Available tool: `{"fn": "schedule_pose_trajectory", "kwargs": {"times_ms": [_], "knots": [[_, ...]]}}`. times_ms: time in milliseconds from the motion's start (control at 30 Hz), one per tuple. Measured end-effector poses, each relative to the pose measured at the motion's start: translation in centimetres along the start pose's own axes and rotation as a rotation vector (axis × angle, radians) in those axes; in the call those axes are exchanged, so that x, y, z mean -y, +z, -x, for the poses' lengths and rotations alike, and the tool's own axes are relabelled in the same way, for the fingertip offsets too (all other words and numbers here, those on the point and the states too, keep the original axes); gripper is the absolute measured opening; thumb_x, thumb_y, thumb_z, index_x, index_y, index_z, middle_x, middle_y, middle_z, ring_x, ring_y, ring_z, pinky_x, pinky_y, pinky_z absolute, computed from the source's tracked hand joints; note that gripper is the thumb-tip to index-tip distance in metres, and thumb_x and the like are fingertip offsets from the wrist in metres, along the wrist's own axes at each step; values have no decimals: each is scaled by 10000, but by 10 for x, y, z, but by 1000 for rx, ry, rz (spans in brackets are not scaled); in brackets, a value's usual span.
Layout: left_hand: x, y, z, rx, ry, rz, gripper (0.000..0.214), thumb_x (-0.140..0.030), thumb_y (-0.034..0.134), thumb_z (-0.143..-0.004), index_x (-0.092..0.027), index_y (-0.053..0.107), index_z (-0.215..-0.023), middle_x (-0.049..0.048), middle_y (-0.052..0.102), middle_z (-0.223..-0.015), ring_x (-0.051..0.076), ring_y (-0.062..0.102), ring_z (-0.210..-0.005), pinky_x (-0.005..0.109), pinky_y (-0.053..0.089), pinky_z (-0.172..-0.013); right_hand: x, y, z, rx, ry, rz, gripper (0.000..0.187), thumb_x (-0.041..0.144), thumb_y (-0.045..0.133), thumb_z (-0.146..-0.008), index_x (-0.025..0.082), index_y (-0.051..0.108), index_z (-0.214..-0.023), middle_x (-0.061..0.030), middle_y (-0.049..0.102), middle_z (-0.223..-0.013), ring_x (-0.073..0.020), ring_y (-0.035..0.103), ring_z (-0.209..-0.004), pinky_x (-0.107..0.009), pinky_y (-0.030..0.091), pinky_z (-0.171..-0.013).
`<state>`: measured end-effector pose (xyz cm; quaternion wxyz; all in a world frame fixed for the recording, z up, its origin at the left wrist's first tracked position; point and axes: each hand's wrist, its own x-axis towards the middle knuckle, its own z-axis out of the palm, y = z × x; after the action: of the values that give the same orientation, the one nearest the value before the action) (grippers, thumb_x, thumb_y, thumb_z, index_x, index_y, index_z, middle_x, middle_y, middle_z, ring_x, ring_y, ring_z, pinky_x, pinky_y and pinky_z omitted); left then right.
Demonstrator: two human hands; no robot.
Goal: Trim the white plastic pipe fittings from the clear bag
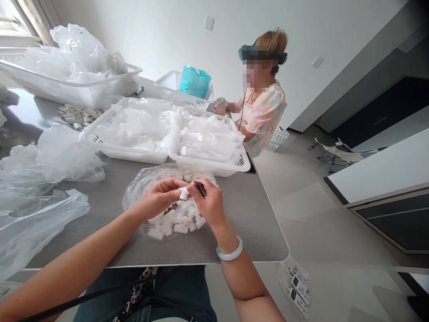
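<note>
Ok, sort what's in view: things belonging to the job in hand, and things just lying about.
Likely part of the job:
- white piece at the left hand's fingertips
- dark tool in the right hand
- loose white pieces below

Probably just lying about:
- beige folding chair or cot
- white devices on the floor

Four baskets [214,167], one blue bag [195,82]

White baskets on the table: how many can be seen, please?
4: a large basket at the far left, a rear basket with a blue bag inside, and two side by side nearer: left basket, right basket. Others may be hidden.
</note>
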<state>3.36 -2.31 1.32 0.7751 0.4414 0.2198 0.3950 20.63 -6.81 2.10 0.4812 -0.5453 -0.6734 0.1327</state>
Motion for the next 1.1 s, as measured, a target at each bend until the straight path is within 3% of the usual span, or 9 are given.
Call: {"fn": "schedule_pose_trajectory", "kwargs": {"times_ms": [167, 300, 533, 700, 900, 1100], "knots": [[-3, 3, 1, -74, 16, -34, 300, -357, 926, -644, -169, 795, -838, 67, 745, -779, 167, 685, -673, 263, 589, -644, -4, 1, 0, -105, -49, 149, 473, 546, 379, -1004, 188, 664, -884, -50, 698, -736, -139, 628, -654, -230, 473, -601], [-1, -2, -1, -170, 47, -60, 291, -382, 902, -672, -164, 779, -820, 78, 760, -868, 127, 638, -627, 231, 558, -587, -6, 5, 2, -25, -194, 304, 501, 627, 434, -965, 195, 662, -855, -37, 658, -698, -139, 613, -668, -225, 453, -624], [-3, -4, -1, -112, 80, -86, 338, -358, 894, -687, -180, 798, -958, 107, 766, -1030, 137, 652, -676, 244, 549, -621, -10, 10, 3, 25, -208, 407, 566, 624, 338, -998, 186, 617, -772, -27, 618, -659, -121, 584, -640, -208, 366, -550], [-3, -4, -1, -182, 111, -139, 333, -372, 893, -678, -198, 795, -945, 68, 763, -928, 115, 620, -625, 231, 535, -580, -10, 9, 3, 93, -222, 454, 564, 634, 340, -994, 183, 617, -799, -28, 620, -672, -119, 571, -619, -216, 341, -537], [1, -7, 1, -230, 105, -256, 365, -454, 827, -731, -171, 780, -957, 8, 658, -619, 121, 568, -517, 247, 507, -510, -11, 12, 4, 105, -226, 496, 557, 625, 340, -999, 190, 598, -767, -23, 610, -644, -123, 575, -608, -227, 318, -524], [0, -9, 1, -207, 164, -368, 457, -452, 848, -702, -197, 776, -1074, 6, 671, -674, 129, 584, -589, 243, 505, -554, -11, 12, 3, 68, -184, 524, 625, 658, 255, -997, 187, 592, -763, -37, 618, -657, -129, 589, -624, -226, 295, -515]]}}
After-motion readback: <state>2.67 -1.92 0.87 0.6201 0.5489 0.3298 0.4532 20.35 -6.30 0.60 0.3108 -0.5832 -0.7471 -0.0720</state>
